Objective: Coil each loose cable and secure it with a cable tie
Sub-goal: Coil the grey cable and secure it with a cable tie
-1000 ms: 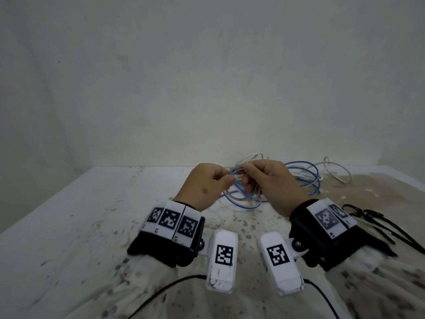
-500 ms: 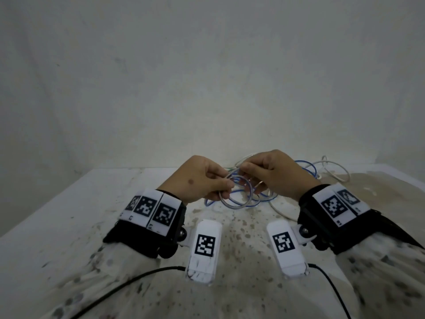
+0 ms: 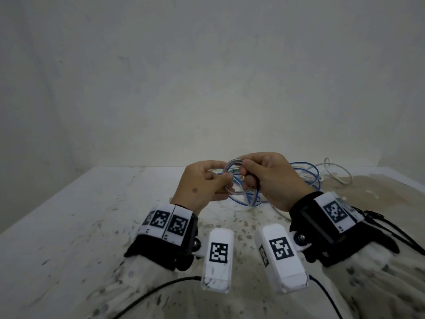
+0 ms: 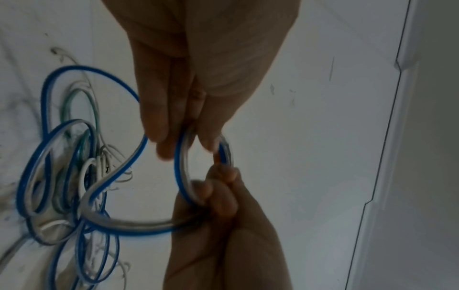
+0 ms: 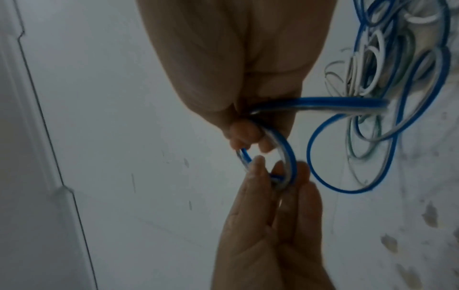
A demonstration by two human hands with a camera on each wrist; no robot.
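Observation:
A flat blue-and-clear cable is bent into a small loop [image 3: 230,164] held in the air between both hands. My left hand [image 3: 226,180] pinches the loop's near-left side between thumb and fingers. My right hand [image 3: 244,172] pinches its right side, with fingers curled round the strand. The left wrist view shows the loop [image 4: 180,172] between my left hand [image 4: 183,141] above and my right hand [image 4: 219,186] below. In the right wrist view my right hand [image 5: 248,135] and left hand [image 5: 275,174] grip the loop [image 5: 289,155]. The cable trails back into a tangle [image 3: 307,178].
The tangle [image 4: 62,176] [image 5: 397,78] of blue, white and greenish cables lies on the stained white table [image 3: 69,226] just behind my hands. A white cable [image 3: 338,174] curls at the back right. Thin black straps [image 3: 377,217] lie by my right wrist. A wall stands behind.
Both hands drew the cable out of the tangle towards me, shaped it into a small loop, and now hold that loop a little higher and more upright.

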